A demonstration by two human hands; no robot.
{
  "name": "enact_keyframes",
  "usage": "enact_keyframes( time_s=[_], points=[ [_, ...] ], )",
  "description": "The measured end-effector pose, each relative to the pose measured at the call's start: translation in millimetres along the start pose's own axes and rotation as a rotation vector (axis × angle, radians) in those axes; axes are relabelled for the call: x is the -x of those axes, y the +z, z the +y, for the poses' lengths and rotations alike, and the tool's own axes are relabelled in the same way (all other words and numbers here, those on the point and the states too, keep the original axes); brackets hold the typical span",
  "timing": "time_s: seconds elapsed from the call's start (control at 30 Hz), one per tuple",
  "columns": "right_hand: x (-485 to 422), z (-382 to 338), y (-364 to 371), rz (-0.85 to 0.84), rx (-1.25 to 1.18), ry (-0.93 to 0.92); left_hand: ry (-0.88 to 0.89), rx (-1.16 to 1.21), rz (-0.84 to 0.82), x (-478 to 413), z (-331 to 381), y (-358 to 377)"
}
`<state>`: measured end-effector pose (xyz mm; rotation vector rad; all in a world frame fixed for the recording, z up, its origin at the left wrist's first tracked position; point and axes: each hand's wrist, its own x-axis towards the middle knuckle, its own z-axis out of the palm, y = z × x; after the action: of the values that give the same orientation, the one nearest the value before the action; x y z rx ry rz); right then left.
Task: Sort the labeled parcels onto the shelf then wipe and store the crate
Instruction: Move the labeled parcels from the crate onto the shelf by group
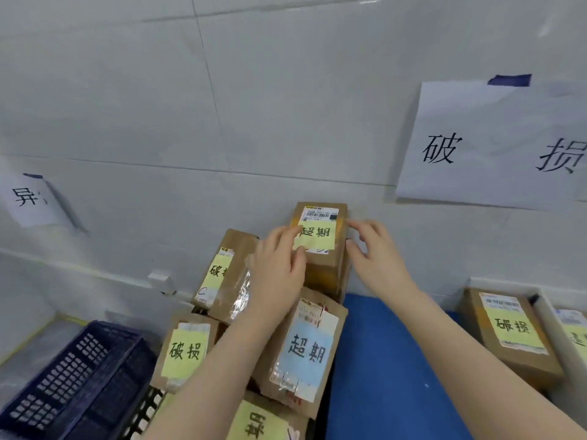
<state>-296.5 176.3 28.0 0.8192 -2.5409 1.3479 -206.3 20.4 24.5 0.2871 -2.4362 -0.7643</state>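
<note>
Left hand and right hand clasp the far parcel — lift it level, without dragging the stack beneath.

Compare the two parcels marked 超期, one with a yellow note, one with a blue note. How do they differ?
The yellow-note parcel stands highest, by the wall; the blue-note parcel lies lower and nearer. The left hand and right hand hold the yellow-note parcel; none holds the blue-note parcel. Both are brown cardboard.
</note>
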Motion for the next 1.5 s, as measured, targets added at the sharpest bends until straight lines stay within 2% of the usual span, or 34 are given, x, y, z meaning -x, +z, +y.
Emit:
enact_keyframes(
  time_s=[0.07,0.13,0.33,0.57,0.83,1.17,1.5],
  points=[
    [-19,-10,14,0.017,0.007,0.026,-0.099,-0.017,-0.187,-31,-18,1],
    [-30,-10,28,-0.001,0.038,0.07,-0.104,-0.06,-0.347,-52,-30,12],
    [-37,-1,45,-0.035,0.117,0.188,-0.08,-0.103,-0.533,-90,-44,32],
    [-32,0,46,0.031,0.006,0.173,-0.067,0.08,-0.405,-78,-45,35],
    [-15,-20,30,0.172,-0.029,0.06,0.077,0.362,-0.205,-64,-26,22],
    [53,-52,-13,0.282,-0.054,-0.049,0.253,0.394,-0.145,-17,25,-10],
    [128,-46,-66,0.333,0.041,-0.016,0.312,0.377,-0.154,47,86,-5]
  ],
)
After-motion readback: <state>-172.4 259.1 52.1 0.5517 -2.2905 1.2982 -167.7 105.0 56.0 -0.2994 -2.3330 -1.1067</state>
